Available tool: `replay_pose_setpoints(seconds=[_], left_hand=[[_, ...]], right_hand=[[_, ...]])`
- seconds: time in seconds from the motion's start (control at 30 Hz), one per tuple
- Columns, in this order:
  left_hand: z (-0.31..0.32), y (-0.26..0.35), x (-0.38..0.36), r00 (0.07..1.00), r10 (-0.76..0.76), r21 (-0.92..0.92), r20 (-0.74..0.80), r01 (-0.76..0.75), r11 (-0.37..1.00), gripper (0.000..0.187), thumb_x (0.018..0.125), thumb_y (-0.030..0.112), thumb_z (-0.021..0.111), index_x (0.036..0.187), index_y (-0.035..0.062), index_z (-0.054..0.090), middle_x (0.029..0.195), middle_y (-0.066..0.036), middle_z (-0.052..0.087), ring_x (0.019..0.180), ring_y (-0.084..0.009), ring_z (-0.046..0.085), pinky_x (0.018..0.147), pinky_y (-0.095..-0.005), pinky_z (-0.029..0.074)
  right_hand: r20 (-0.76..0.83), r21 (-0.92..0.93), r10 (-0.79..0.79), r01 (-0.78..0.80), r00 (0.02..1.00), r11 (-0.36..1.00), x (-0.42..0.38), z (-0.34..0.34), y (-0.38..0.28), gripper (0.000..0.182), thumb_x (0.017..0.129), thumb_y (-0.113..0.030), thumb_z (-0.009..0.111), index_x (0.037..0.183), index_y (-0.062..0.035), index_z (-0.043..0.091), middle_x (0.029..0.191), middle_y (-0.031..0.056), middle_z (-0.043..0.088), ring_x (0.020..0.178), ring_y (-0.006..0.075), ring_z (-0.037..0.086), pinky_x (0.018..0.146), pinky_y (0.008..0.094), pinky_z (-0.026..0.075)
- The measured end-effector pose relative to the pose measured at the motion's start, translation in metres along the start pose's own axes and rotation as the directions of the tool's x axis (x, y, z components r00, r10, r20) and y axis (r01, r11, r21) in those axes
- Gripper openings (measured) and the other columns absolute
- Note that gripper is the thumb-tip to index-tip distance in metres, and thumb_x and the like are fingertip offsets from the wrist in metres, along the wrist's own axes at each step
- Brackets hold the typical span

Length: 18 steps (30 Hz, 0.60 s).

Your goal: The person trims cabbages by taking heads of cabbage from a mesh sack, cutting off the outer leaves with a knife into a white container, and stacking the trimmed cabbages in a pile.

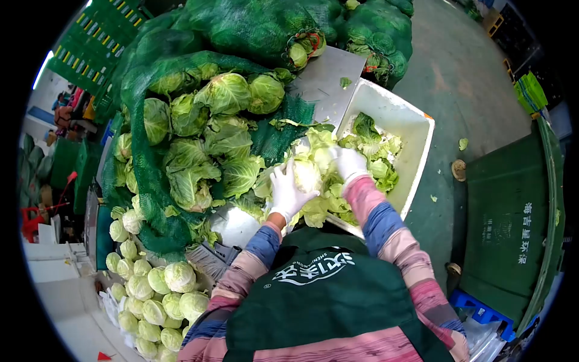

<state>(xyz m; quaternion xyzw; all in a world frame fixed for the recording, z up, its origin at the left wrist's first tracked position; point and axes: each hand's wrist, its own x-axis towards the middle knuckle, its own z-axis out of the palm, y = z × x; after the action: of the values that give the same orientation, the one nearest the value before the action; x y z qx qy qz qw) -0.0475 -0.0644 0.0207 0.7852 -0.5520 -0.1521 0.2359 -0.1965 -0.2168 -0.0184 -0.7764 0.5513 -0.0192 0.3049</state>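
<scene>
My left hand (pixel 289 192), in a white glove, grips the left side of a pale green cabbage (pixel 307 175) in front of my chest. Against the cabbage's right side is my right hand (pixel 350 163), also gloved; it is blurred, and its fingertips are hidden among loose leaves. Pulled-off leaves (pixel 316 211) lie around and below the cabbage. To the right, a white foam box (pixel 416 151) holds more leaves. Leafy cabbages (pixel 226 93) lie to the left in an open green mesh bag (pixel 142 181).
Trimmed cabbages (pixel 154 311) are piled at the lower left. Full mesh bags (pixel 241 30) stand at the back beside a metal surface (pixel 329 78). A large green bin (pixel 506 223) is at the right. Green crates (pixel 90 45) are stacked at the upper left.
</scene>
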Motion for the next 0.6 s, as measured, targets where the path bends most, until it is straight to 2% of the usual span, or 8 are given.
replay_pose_setpoints(seconds=[0.07,0.13,0.2,0.27,0.33,0.47,0.53,0.6], left_hand=[[0.0,-0.017,-0.01,1.0,-0.002,-0.031,0.017,0.003,1.0,0.108,0.056,0.032,0.09,0.142,0.0022,0.031,0.127,-0.024,0.038,0.118,-0.0414,0.039,0.102,-0.0456,0.038],[-0.003,-0.04,-0.02,0.997,-0.069,-0.341,-0.04,0.051,0.939,0.113,0.055,0.03,0.09,0.144,0.0025,0.027,0.129,-0.022,0.037,0.121,-0.039,0.04,0.106,-0.0432,0.037],[-0.01,-0.063,-0.031,0.998,-0.06,-0.429,-0.001,0.053,0.902,0.109,0.059,0.021,0.088,0.145,0.0003,0.024,0.135,-0.02,0.036,0.126,-0.031,0.042,0.109,-0.0396,0.035],[-0.01,-0.074,-0.036,0.997,-0.07,-0.565,0.04,0.08,0.821,0.108,0.06,0.016,0.088,0.145,-0.0007,0.024,0.138,-0.021,0.035,0.13,-0.0309,0.04,0.11,-0.0395,0.035],[-0.019,-0.064,-0.038,0.998,-0.036,-0.479,0.055,0.058,0.876,0.109,0.058,0.014,0.088,0.146,-0.0006,0.024,0.14,-0.02,0.035,0.131,-0.0306,0.039,0.11,-0.0395,0.034],[-0.017,-0.061,-0.041,0.985,0.169,-0.262,0.04,-0.152,0.953,0.114,0.052,0.02,0.092,0.145,0.0029,0.027,0.144,-0.019,0.034,0.133,-0.0335,0.037,0.111,-0.0387,0.033],[-0.022,-0.068,-0.045,0.991,0.098,-0.299,0.096,-0.065,0.952,0.113,0.053,0.015,0.091,0.145,0.0034,0.028,0.146,-0.018,0.035,0.135,-0.0333,0.035,0.112,-0.0386,0.032],[-0.023,-0.087,-0.052,0.985,0.09,-0.469,0.144,-0.012,0.883,0.112,0.052,0.012,0.091,0.145,0.0037,0.029,0.146,-0.018,0.035,0.137,-0.0323,0.034,0.112,-0.0376,0.031]], right_hand=[[-0.061,0.055,0.116,-0.112,0.991,0.992,-0.004,-0.002,0.037,0.041,0.099,-0.041,0.039,0.111,-0.0135,0.067,0.091,0.0167,0.069,0.087,0.033,0.067,0.078,0.0444,0.052],[-0.047,-0.055,0.171,-0.174,0.984,0.983,-0.007,-0.014,0.062,0.039,0.1,-0.039,0.042,0.126,-0.0146,0.057,0.088,0.0169,0.069,0.08,0.0317,0.068,0.07,0.0442,0.052],[-0.097,-0.096,0.164,-0.174,0.982,0.98,-0.03,-0.025,0.044,0.048,0.098,-0.042,0.047,0.137,-0.0157,0.047,0.087,0.0175,0.069,0.078,0.0321,0.067,0.069,0.042,0.053],[-0.181,0.307,-0.046,0.101,0.982,0.946,-0.035,0.007,0.027,0.066,0.091,-0.049,0.056,0.145,-0.0164,0.037,0.088,0.0178,0.069,0.079,0.0328,0.067,0.071,0.04,0.053],[-0.027,0.335,-0.294,0.285,0.956,0.898,-0.055,0.005,-0.024,0.083,0.083,-0.055,0.064,0.146,-0.0091,0.035,0.107,0.0194,0.066,0.092,0.033,0.066,0.082,0.0351,0.052],[-0.048,0.259,-0.323,0.325,0.945,0.91,-0.05,0.03,-0.064,0.065,0.08,-0.057,0.065,0.123,-0.0081,0.059,0.096,0.0196,0.067,0.088,0.0349,0.066,0.079,0.0394,0.052],[0.059,0.297,-0.284,0.255,0.957,0.92,-0.033,0.031,-0.067,0.049,0.082,-0.052,0.063,0.091,-0.0047,0.07,0.087,0.0199,0.068,0.084,0.0353,0.067,0.076,0.0414,0.052],[0.066,0.161,-0.129,0.117,0.989,0.98,-0.01,0.04,-0.043,0.04,0.084,-0.043,0.063,0.087,-0.0038,0.068,0.086,0.019,0.069,0.083,0.0352,0.067,0.076,0.042,0.052]])
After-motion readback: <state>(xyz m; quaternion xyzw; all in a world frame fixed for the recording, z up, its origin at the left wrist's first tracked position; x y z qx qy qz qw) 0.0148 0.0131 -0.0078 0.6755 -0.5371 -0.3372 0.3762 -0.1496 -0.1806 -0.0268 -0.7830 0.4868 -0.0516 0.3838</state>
